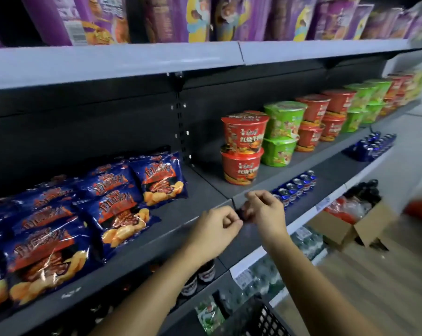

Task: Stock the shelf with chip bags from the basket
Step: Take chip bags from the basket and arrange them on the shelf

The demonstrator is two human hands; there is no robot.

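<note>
Chip bags (122, 214) lie flat, overlapping, faces up on shelf (205, 190), likely so labels read. Left hand (214, 226) and right hand (265, 212) pinch small dark scrap (242, 210) at shelf lip; what it is, unclear. Basket (260, 316) sits below, within reach.

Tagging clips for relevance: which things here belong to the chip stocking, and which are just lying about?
Job: chip bags, shelf, basket, left hand, right hand, small dark item their fingers pinch.
Lying about: noodle bowls, cans, purple boxes, cardboard box.
</note>
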